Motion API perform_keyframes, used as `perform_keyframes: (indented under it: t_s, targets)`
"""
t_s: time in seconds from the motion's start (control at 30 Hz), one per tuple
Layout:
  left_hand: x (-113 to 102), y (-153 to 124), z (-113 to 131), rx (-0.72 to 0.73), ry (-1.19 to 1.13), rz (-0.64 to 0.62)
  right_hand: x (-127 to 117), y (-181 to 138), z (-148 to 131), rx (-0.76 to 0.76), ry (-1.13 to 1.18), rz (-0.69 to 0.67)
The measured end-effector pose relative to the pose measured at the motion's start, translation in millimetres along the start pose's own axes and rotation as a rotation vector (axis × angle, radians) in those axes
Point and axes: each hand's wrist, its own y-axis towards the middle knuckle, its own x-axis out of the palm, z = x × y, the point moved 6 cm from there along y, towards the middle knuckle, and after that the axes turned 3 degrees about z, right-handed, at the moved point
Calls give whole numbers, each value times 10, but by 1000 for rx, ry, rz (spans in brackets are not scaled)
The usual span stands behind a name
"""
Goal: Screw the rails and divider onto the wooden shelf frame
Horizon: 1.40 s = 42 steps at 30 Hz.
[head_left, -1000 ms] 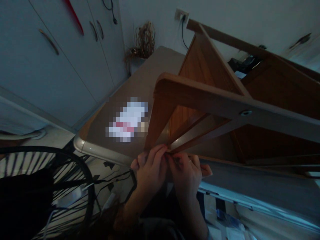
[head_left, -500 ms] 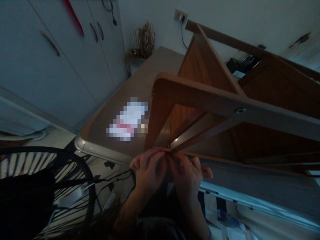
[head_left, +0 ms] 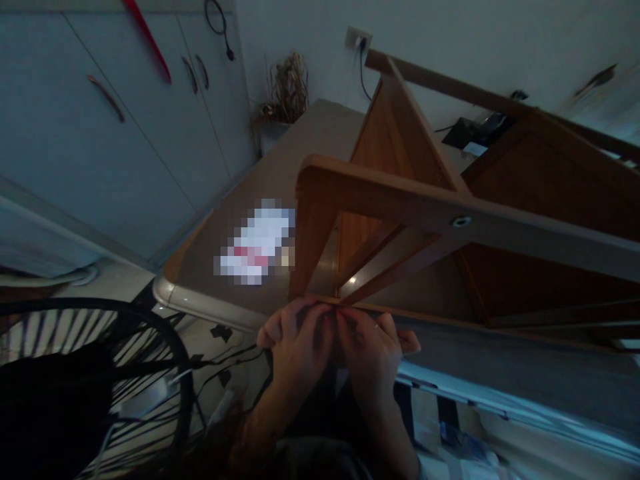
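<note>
A wooden frame (head_left: pixel 400 200) of brown boards lies on a grey-brown table (head_left: pixel 300 153) in dim light. My left hand (head_left: pixel 297 340) and my right hand (head_left: pixel 373 347) are pressed together at the frame's near lower edge, by the table's front rim. Fingers of both hands are curled in a pinch at one spot on that edge. What they pinch is hidden between the fingertips. A ring shows on my right hand. A metal fitting (head_left: pixel 460 221) sits in the frame's upper rail.
A white paper with red marks (head_left: pixel 257 243) lies on the table left of the frame. A black wire chair (head_left: pixel 100 373) stands at lower left with cables (head_left: pixel 225 363) on the floor. White cabinets (head_left: pixel 100 113) stand at left. A dried plant (head_left: pixel 285 87), wall socket (head_left: pixel 357 37) and dark device (head_left: pixel 475 130) are at the back.
My hands have slipped slightly down along the frame's lower edge, fingers still pinched together. The view has shifted a little; the frame sits slightly further left.
</note>
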Motion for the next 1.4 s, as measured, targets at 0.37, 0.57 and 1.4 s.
perform_keyframes:
  t_s: [0.37, 0.57, 1.4]
  targets:
    - [2, -1, 6, -2, -39, 0, -5, -11, 2, -15, 15, 30]
    - [11, 5, -20, -31, -77, -2, -23, -16, 15, 21, 18, 43]
    - [-49, -61, 38, 14, -123, -22, -44, -48, 5, -15, 49, 31]
